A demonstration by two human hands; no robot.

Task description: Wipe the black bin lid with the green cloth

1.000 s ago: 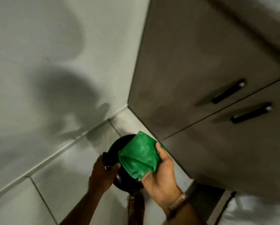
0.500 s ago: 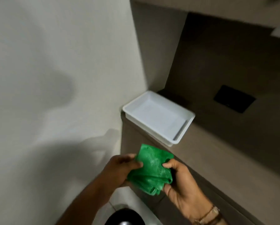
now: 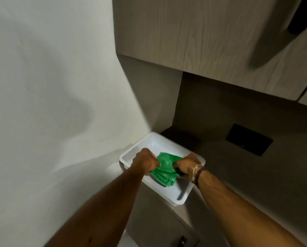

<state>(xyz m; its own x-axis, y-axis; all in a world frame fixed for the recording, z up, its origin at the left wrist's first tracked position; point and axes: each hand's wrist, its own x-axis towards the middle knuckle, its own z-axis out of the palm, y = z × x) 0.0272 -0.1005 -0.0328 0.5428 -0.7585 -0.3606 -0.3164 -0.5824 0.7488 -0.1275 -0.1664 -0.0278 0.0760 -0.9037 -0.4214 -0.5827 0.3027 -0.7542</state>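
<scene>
The folded green cloth [image 3: 165, 169] is held over the inside of a white plastic tray [image 3: 182, 197] on the countertop. My left hand [image 3: 146, 161] grips the cloth's left side and my right hand [image 3: 187, 164] grips its right side. Both arms reach forward from the bottom of the head view. The black bin lid is out of view.
The tray sits at the counter's left end against the white wall [image 3: 51, 104]. A wooden upper cabinet [image 3: 202, 32] hangs above. A black wall socket plate [image 3: 249, 139] is on the back panel to the right. A lower cabinet handle [image 3: 182, 241] shows below.
The view rose from the floor and the bin to the counter. Both hands carried the green cloth up and forward, from in front of the cabinet to over the white tray.
</scene>
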